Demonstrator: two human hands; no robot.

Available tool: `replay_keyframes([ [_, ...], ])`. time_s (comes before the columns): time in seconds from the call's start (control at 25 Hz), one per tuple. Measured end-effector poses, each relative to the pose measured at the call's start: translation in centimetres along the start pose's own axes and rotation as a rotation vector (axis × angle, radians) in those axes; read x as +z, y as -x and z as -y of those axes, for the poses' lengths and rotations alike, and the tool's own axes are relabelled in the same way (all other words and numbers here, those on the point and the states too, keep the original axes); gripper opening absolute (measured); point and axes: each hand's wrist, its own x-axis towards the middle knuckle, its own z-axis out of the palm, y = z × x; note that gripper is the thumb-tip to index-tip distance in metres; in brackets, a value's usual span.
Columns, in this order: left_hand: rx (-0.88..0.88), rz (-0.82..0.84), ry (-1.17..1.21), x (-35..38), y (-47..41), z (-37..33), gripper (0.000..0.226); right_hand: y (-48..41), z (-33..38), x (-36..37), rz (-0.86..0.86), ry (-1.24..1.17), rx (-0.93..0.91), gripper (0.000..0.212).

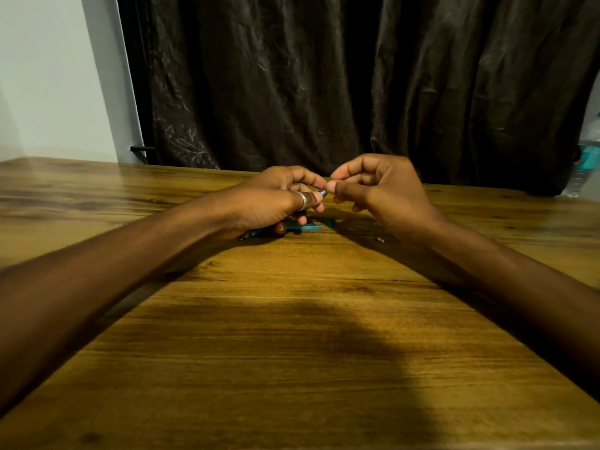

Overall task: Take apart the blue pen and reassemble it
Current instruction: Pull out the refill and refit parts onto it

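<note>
left hand (276, 198) curled, thumb and fingers pinching a blue pen piece (323, 191), only its tip shows between the hands. silver ring (302, 200) on left thumb. right hand (378, 186) curled, thumb and forefinger pinched right at that tip, touching it. both hands raised just above the wooden table (292, 319). under them on the table: blue pen part (303, 226), small teal bit (330, 223) beside it, tiny metal piece (380, 240) near right wrist. dark curtain (324, 76) behind.
</note>
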Motion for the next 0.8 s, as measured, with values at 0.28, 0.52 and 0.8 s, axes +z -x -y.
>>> replay_keyframes([
  [0.28,-0.016,-0.021,-0.047,0.0,0.1,-0.2,0.014,-0.5,-0.4,-0.6,-0.066,-0.026,0.010,0.003],
  [0.52,-0.021,0.003,-0.146,-0.1,0.3,-0.5,0.014,-0.6,-0.7,-0.6,-0.091,0.016,0.035,0.005],
  [0.8,0.095,0.098,-0.192,0.6,0.9,-1.2,0.016,-0.5,-0.8,-0.7,-0.104,0.033,0.051,0.001],
])
